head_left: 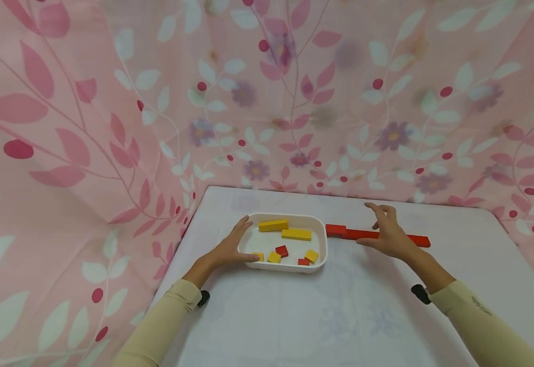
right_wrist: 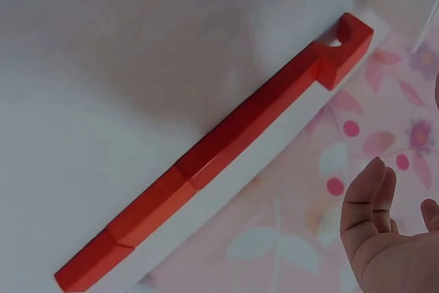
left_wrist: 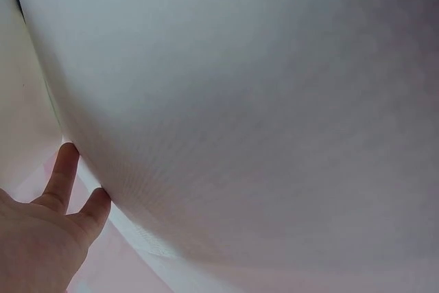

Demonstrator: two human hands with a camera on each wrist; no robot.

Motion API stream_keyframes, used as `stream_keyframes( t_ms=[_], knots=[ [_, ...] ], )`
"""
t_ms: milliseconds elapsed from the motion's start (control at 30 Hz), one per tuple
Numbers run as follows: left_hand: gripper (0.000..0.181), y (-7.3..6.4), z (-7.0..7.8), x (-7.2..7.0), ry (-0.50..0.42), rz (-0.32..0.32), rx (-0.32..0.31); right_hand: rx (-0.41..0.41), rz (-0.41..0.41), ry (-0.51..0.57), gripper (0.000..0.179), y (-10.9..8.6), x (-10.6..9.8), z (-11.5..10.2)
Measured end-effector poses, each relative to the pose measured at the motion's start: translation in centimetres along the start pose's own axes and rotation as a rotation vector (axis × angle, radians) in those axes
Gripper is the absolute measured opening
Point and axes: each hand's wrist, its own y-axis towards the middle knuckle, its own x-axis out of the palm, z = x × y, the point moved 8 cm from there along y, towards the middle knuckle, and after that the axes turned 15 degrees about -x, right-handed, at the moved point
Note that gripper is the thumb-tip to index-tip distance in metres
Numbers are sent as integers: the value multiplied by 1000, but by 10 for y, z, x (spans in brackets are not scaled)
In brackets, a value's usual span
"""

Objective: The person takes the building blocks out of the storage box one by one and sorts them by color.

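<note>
In the head view my left hand [head_left: 225,251] grips the left end of a white tray [head_left: 321,255], thumb over the front rim and fingers at the back left. Inside lie a yellow bar [head_left: 273,225], a second yellow bar [head_left: 296,235], three small yellow blocks [head_left: 312,256] and two small red blocks [head_left: 282,251]. To the tray's right a row of red blocks [head_left: 356,234] runs end to end; the one nearest the tray, a notched red block [right_wrist: 348,49], has a rounded cut-out. Over this row my right hand [head_left: 388,235] hovers with fingers parted, holding nothing.
A white cloth covers the table [head_left: 294,316]. Pink floral curtains [head_left: 267,127] hang behind it and along its left side. Dark wrist bands [head_left: 420,294] show at both sleeves.
</note>
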Motion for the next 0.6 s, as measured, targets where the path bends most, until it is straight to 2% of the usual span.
stream_keyframes(
  t_ms=[300,600],
  knots=[
    [110,3,-2,1,-1,1,-10,-73,-6,102,94,21,35,-38],
    [109,2,-2,1,-2,8,-6,-97,-5,234,88,40,54,-70]
  ],
)
